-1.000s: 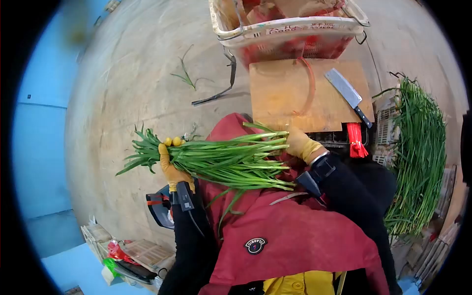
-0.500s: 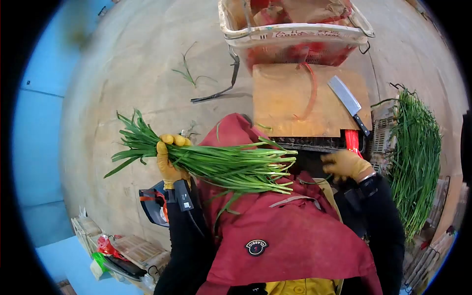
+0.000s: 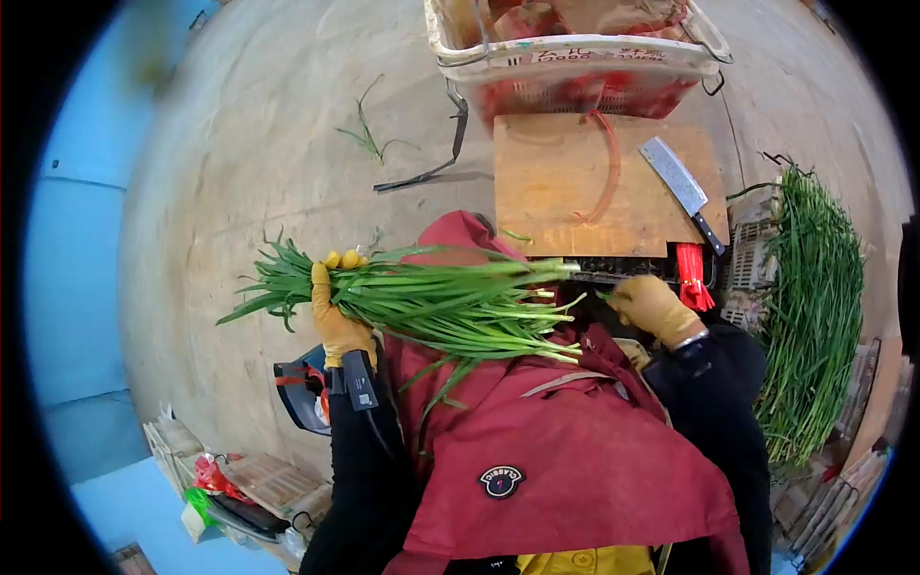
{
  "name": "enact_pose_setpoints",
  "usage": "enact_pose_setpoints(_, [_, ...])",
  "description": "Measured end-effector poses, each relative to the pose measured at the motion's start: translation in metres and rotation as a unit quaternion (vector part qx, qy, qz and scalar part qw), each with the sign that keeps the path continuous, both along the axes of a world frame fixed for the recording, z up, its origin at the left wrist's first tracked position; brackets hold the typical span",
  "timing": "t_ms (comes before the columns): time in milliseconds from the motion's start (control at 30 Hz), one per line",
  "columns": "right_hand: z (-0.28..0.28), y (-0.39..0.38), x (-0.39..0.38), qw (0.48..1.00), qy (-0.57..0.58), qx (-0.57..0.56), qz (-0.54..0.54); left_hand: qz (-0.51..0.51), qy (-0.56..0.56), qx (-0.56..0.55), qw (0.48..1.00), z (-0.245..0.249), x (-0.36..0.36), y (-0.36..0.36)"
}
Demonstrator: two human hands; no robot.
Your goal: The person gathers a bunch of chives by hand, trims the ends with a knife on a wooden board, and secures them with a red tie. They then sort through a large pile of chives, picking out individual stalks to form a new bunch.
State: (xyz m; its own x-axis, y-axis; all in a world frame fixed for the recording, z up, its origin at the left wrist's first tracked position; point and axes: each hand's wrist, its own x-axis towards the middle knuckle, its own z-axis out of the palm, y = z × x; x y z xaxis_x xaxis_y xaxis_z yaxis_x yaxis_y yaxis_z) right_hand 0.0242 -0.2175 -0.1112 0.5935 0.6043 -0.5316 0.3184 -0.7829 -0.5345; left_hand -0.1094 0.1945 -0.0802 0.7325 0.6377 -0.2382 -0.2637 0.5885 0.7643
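Head view: leafy green bunch (image 3: 450,299) over red apron (image 3: 585,460), left hand's (image 3: 340,326) fingers clamped round leafy end. Right hand (image 3: 656,309) near pale stalk ends (image 3: 565,351), fingers curled; can't tell if gripping. Probably light, floppy, easily bruised; best grasped snugly round firmer stalks.

Bunch (image 3: 431,299): above the apron (image 3: 585,470), in the left hand (image 3: 341,326)
Right hand (image 3: 656,307): right of the bunch's stem ends
Board (image 3: 556,182): beyond the apron, before the basket (image 3: 613,59)
Knife (image 3: 680,188): on the board's right part
Leaf pile (image 3: 815,316): right of the board
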Motion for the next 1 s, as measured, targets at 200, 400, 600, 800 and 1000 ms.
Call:
enact_pose_setpoints(200, [0.026,0.000,-0.026,0.965,0.039,0.215,-0.147,0.003,-0.026,-0.033,0.999,-0.016,-0.007,0.003])
enact_pose_setpoints(400, [0.064,0.066,-0.026,0.922,-0.200,0.331,-0.023,0.004,-0.034,-0.015,0.999,-0.008,-0.008,-0.002])
enact_pose_setpoints(600, [0.027,0.111,-0.030,0.948,-0.016,0.316,-0.039,0.008,-0.023,0.021,0.999,0.001,-0.006,-0.008])
enact_pose_setpoints(800, [0.005,0.064,-0.013,0.905,0.119,0.294,-0.283,0.019,-0.003,0.001,1.000,0.005,-0.008,-0.009])
enact_pose_setpoints(1000, [-0.031,-0.043,-0.015,0.999,0.001,0.000,-0.053,0.044,-0.019,-0.050,0.998,-0.018,-0.017,0.001])
